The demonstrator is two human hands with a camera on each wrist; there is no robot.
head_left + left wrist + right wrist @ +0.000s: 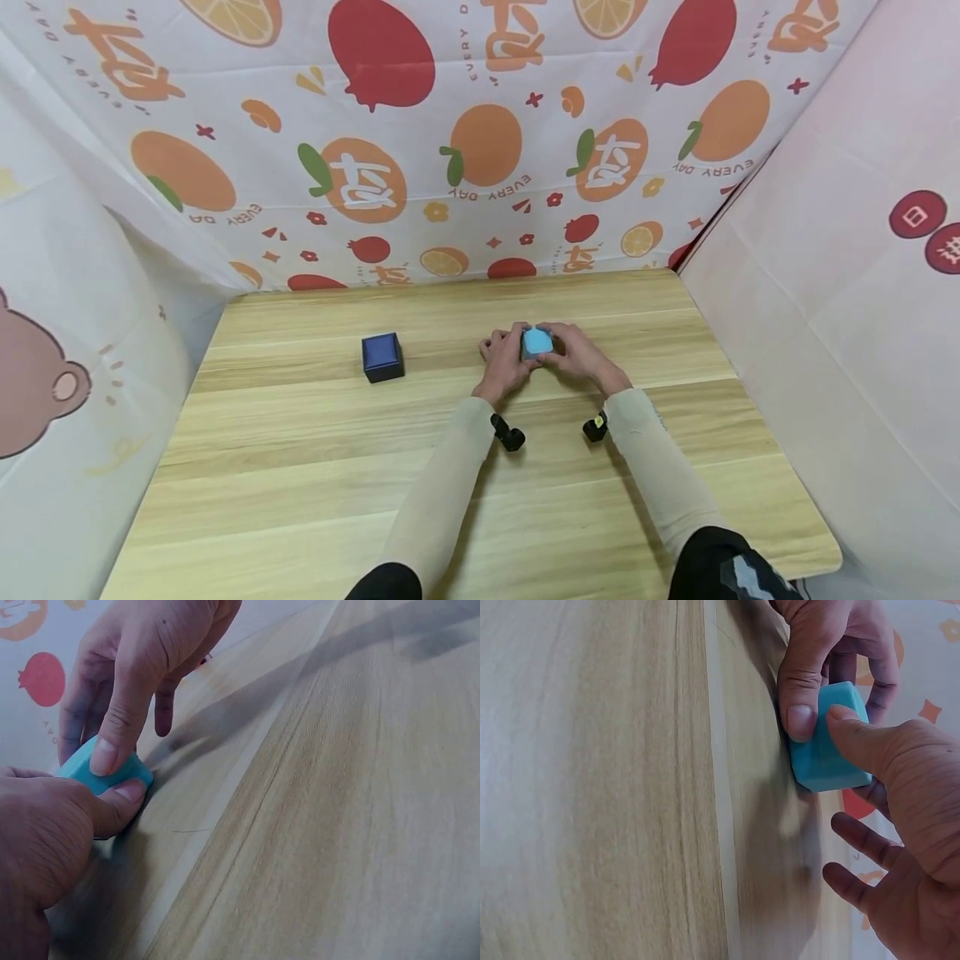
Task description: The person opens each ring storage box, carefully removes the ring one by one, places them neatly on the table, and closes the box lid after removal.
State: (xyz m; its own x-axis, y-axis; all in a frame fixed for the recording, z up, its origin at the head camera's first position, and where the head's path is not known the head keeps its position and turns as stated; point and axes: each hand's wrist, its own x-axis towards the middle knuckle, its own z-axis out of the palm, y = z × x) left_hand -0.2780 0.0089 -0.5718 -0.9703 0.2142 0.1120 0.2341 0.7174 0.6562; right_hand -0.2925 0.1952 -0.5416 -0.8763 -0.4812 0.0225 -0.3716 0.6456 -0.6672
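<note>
A small turquoise box [537,343] with bevelled edges sits at the table's back, right of centre, between my two hands. My left hand [505,360] grips its left side, the thumb on the near face. From the right, my right hand [581,353] holds the other side, its thumb also on the near face. Both thumbs press the box [829,765] in the right wrist view, while two of the right hand's fingers stand away from it. The left wrist view shows the thumbs close together on the box [101,776]; its far side is hidden.
A dark blue square box [382,357] stands on the wooden table [315,483], left of my hands. Behind the table hangs a fruit-print curtain [420,208]. A pale curtain [840,250] closes the right side, another with a bear print [37,375] the left.
</note>
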